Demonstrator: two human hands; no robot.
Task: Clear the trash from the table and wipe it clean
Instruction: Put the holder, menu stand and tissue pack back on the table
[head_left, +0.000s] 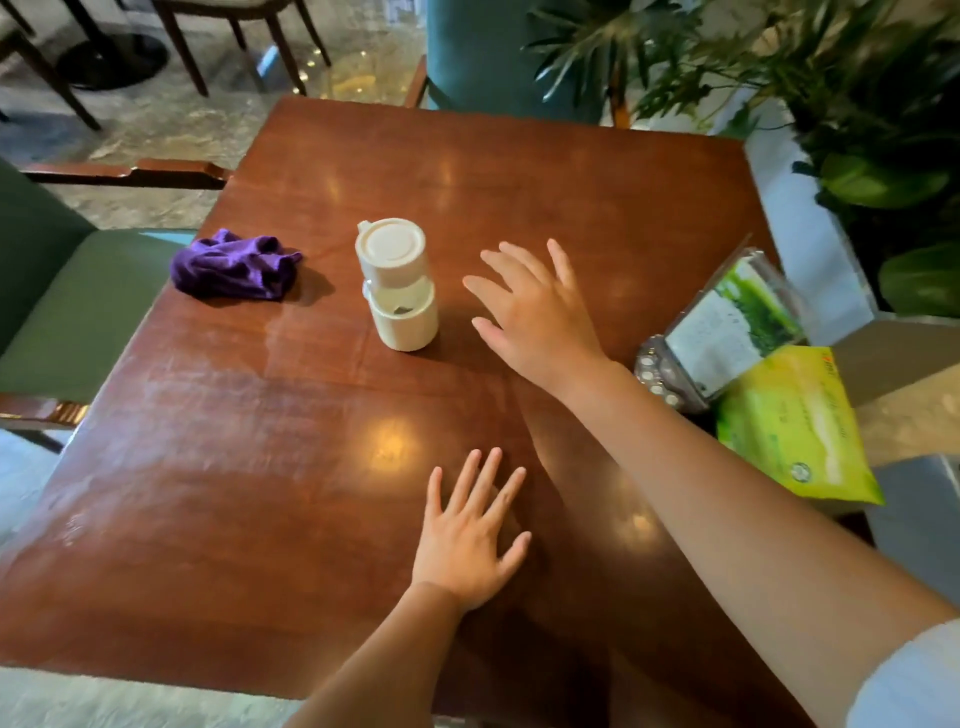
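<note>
The trash sits bunched at the right edge of the table (291, 395): a clear plastic packet (737, 322) with green print, tilted up on its side, a foil pill sheet (655, 375) just beside and partly under it, and a yellow-green flat packet (789, 431) that overhangs the edge. A white lidded container (397, 283) stands upright near the middle; whether it counts as trash cannot be told. The purple cloth (234, 267) lies crumpled near the left edge, well apart from both hands.

The right hand (535, 317) hovers over the table with fingers spread and nothing in it, just beside the container and pointed toward it and the cloth. The left hand (467, 540) lies flat on the wood near the front edge, fingers spread, also holding nothing.

The step in hand looks like a reach, either for the container or across it for the cloth. To do it well, the packets at the right edge should probably go first, gathered together so the pill sheet does not slide off, and the container lifted away rather than wiped around. The cloth is best shaken out flat before use.

The table is dark polished wood, glossy with lamp reflections and dull streaks across the near half. Green padded chairs stand at the left and far sides, leafy plants at the right, and a pale stone floor beyond.
</note>
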